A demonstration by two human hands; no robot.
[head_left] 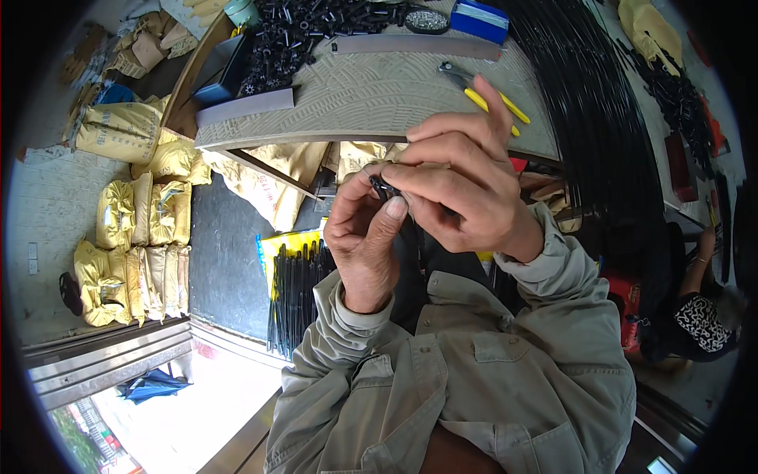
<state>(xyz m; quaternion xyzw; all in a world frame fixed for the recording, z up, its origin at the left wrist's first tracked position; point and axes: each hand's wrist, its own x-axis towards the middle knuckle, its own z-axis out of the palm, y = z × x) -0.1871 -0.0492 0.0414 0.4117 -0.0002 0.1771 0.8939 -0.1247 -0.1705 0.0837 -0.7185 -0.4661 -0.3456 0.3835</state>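
Observation:
In front of my chest, both hands meet over a small black plastic-looking part (384, 188). My left hand (362, 237) pinches it between thumb and fingers. My right hand (474, 178) comes in from the other side, its thumb and index fingertip pressed at the same part, while the other fingers are raised. Just what the right fingertips grip is hidden. Past my right hand, pliers (505, 103) with yellow handles lie on the patterned worktable (347, 99). Many loose black parts (304, 39) are heaped at the table's far left.
A round dish of small metal pieces (427, 20) and a blue box (479, 22) stand at the back. Long black rods (592, 103) drape over the right side. More black rods (296, 292) stand below left. Filled sacks (118, 213) line the left; a co-worker (703, 320) sits right.

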